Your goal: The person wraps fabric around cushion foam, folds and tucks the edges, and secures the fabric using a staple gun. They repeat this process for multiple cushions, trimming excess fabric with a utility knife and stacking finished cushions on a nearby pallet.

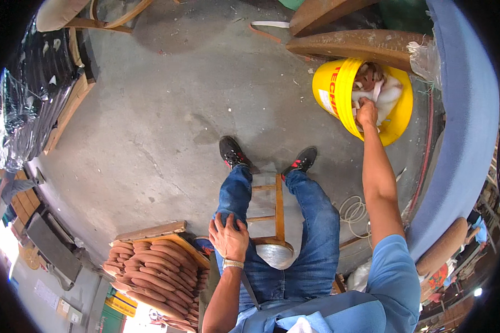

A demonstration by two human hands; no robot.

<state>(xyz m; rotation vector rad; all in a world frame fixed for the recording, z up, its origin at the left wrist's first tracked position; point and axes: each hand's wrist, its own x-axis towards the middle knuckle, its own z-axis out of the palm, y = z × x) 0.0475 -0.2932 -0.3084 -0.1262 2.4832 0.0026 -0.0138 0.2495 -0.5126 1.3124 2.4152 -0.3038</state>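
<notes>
My right arm stretches out to a yellow bucket [397, 131] that lies tipped, its mouth facing right. At the mouth, my right hand [366, 112] is closed among white padding [387, 95] and brown scraps [366, 77]. What its fingers grip, if anything, is hidden. A pale strip [378, 89] lies across the padding beside the fingers. My left hand [228, 238] rests flat on my left thigh near the knee, fingers apart and holding nothing.
Curved brown padded pieces [350, 47] stand behind the bucket. Blue upholstery [466, 122] runs down the right side, with a coiled pale hose [352, 213] nearby. Stacked brown cushioned pieces [155, 269] stand at lower left. A wooden stool [279, 208] is between my legs.
</notes>
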